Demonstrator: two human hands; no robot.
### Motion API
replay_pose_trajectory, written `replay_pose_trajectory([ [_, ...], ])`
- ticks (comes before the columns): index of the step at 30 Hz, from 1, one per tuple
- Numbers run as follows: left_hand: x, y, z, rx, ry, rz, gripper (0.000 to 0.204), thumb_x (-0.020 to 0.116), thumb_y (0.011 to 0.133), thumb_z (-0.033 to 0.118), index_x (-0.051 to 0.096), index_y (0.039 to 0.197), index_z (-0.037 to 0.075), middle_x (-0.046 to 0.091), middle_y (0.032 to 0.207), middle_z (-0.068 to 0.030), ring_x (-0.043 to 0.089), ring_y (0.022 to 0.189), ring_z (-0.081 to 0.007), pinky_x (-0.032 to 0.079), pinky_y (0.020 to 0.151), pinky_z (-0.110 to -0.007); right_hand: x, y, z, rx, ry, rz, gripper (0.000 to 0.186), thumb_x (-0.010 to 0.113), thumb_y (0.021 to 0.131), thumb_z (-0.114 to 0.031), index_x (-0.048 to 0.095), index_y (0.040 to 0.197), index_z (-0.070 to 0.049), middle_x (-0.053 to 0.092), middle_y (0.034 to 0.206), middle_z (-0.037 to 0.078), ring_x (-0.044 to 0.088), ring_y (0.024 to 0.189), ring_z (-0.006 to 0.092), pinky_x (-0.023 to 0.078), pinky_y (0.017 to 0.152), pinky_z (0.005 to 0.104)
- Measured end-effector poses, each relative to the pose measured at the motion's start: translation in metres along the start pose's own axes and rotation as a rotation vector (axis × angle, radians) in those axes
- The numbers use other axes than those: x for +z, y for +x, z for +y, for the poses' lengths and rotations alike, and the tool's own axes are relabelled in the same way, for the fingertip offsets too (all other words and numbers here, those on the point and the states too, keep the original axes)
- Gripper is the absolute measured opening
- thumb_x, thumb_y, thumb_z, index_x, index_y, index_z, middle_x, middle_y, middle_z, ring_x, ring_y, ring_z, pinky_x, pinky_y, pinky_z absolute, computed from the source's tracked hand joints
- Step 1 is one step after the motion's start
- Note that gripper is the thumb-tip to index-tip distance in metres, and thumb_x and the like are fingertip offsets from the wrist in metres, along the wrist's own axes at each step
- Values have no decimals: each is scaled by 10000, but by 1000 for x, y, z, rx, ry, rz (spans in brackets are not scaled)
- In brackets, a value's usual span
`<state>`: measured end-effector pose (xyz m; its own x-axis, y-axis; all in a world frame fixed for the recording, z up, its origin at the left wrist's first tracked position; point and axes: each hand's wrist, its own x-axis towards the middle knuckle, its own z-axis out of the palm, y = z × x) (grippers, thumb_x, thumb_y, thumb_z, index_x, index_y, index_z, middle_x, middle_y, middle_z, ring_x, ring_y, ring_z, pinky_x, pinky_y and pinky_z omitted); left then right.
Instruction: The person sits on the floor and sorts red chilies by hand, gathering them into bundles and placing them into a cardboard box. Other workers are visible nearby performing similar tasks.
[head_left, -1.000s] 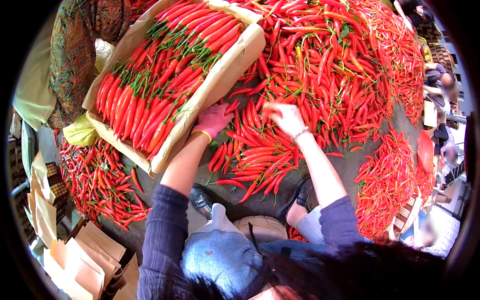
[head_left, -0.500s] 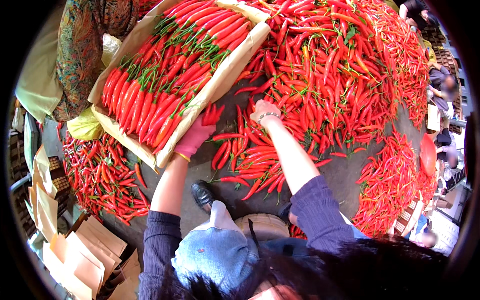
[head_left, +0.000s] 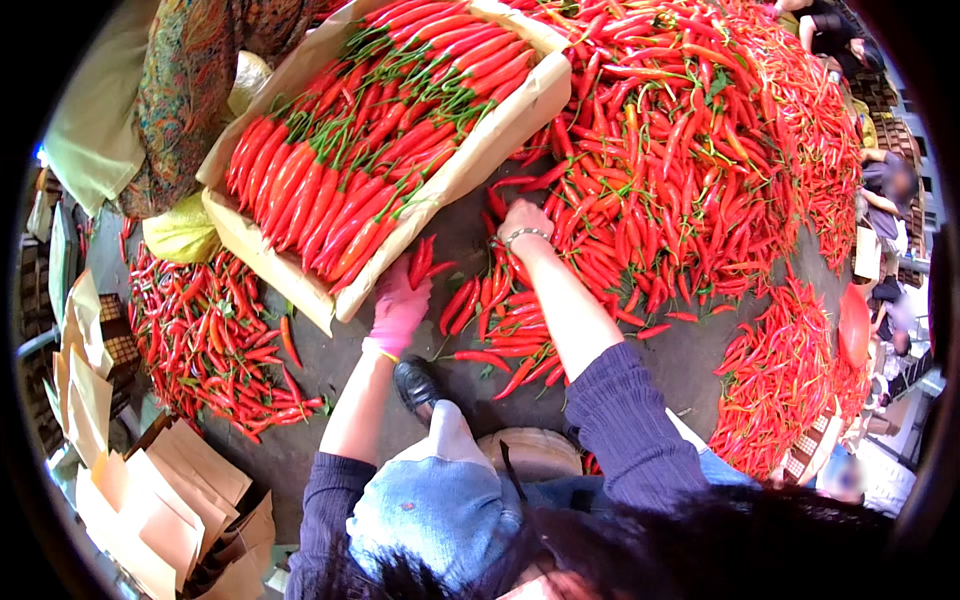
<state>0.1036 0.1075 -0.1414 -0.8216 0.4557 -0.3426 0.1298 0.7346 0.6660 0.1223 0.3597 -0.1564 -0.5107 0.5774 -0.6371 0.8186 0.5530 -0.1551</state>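
My left hand (head_left: 400,308), in a pink glove, is closed round a few red chili peppers (head_left: 422,262) that stick out past its fingers. It is beside the near edge of a box lined with brown paper (head_left: 455,185), in which glossy red chilies (head_left: 310,200) lie in neat rows with their green stems toward the middle. My right hand (head_left: 524,220), bare with a bracelet at the wrist, reaches to the left edge of a large heap of loose chilies (head_left: 660,170). Its fingers are curled together, and a red chili (head_left: 496,203) shows at their tips.
A smaller chili heap (head_left: 220,340) lies on the dark floor at left, and another heap (head_left: 780,375) at right. Folded brown paper sheets (head_left: 165,500) stand at lower left. Someone in patterned cloth (head_left: 185,110) is beyond the box. Other people sit far right, near a red basin (head_left: 854,325).
My left hand has drawn slightly down from the box's edge, still holding its chilies. My right hand stays at the heap's edge, a little to the left. The whole view has shifted slightly.
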Motion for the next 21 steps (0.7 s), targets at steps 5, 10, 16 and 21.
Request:
replay_pose_trajectory([
  [5,18,-9,-23,280,366,120,416,633,751,138,539,1155,105,558,1132,-159,540,1063,-361,421,904,-499,-9,46,67,-98,1026,227,235,734,661,-48,668,882,-4,678,793,77,657,778,190,520,728,329],
  [10,17,22,-34,290,301,204,594,587,815,290,426,1354,100,437,1384,-191,377,1294,-381,265,1098,-465,-30,-38,26,-875,440,365,327,616,715,8,621,1036,-53,670,884,138,658,872,280,524,796,393],
  [16,-13,13,20,219,-99,-59,529,534,879,380,458,1331,117,490,1349,-140,428,1270,-294,325,1069,-387,41,-73,84,-862,-544,325,372,591,717,-50,581,1085,-102,516,1100,128,533,1038,332,508,777,418],
  [21,-20,-45,6,81,161,-192,539,596,803,297,494,1291,92,515,1296,-192,476,1220,-304,379,1021,-392,-24,-65,117,-546,-152,207,532,552,732,-9,526,1245,-147,556,1129,168,547,1041,362,493,839,464],
])
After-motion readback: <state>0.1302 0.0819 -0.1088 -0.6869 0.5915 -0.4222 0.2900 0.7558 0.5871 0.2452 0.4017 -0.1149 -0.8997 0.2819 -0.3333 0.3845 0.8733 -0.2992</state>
